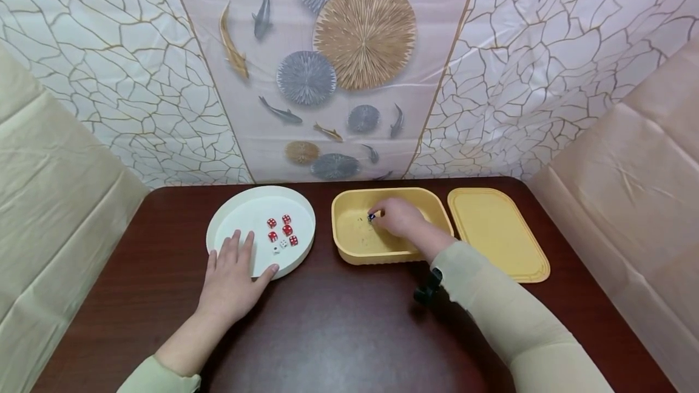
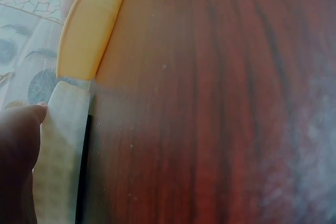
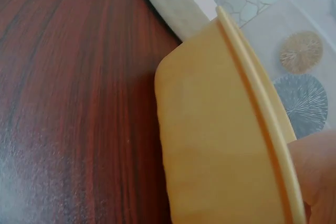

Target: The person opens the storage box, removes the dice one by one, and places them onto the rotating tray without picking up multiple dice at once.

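My left hand [image 1: 232, 278] rests at the near left rim of a round white tray [image 1: 235, 211], its fingers spread over the inside and the thumb at the front rim. Several red dice [image 1: 287, 230] and two white dice [image 1: 283, 243] lie in the tray's right half. Inside a yellow rectangular box [image 1: 377, 258], my right hand [image 1: 401, 218] pinches a small dark blue die [image 1: 371, 217] between thumb and fingertips, low over the bottom. In the right wrist view the box wall [image 3: 215, 124] hides most of that hand and the die.
A flat yellow lid [image 1: 497, 232] lies to the right of the box. All stand on a dark red-brown wooden table [image 1: 338, 326]. Behind its far edge hangs a patterned cloth [image 1: 338, 77]; beige cloth walls [image 1: 628, 199] flank the table.
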A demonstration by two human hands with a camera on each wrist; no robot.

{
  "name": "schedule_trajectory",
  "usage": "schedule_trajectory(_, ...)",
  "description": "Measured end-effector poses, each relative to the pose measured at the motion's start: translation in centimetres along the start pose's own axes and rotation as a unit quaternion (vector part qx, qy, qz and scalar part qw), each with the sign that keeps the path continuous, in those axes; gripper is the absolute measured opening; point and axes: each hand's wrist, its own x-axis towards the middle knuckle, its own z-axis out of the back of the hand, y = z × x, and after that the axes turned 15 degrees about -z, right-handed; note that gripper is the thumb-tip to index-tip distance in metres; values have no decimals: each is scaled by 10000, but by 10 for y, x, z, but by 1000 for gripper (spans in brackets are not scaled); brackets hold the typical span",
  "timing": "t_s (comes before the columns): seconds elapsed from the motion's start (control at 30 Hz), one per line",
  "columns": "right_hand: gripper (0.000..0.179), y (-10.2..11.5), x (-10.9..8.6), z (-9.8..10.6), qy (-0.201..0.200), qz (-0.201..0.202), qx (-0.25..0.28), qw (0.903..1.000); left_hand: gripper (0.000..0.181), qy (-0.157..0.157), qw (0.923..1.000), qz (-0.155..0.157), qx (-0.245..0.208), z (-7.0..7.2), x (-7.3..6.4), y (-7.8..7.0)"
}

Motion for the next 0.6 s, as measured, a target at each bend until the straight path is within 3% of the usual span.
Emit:
schedule_trajectory(0.23, 27, 6, 0, 9, -113, 51, 562, 9983, 91, 13, 10000, -3, -28, 1, 1, -1)
schedule_trajectory(0.4, 30, 19, 0, 18, 50, 2, 1043, 9945, 91, 1, 10000, 22, -11, 2, 0, -1)
schedule_trajectory(0.6, 30, 38, -4, 24, 145, 20, 1106, 9938, 91, 9, 10000, 38, -56, 3, -1, -1)
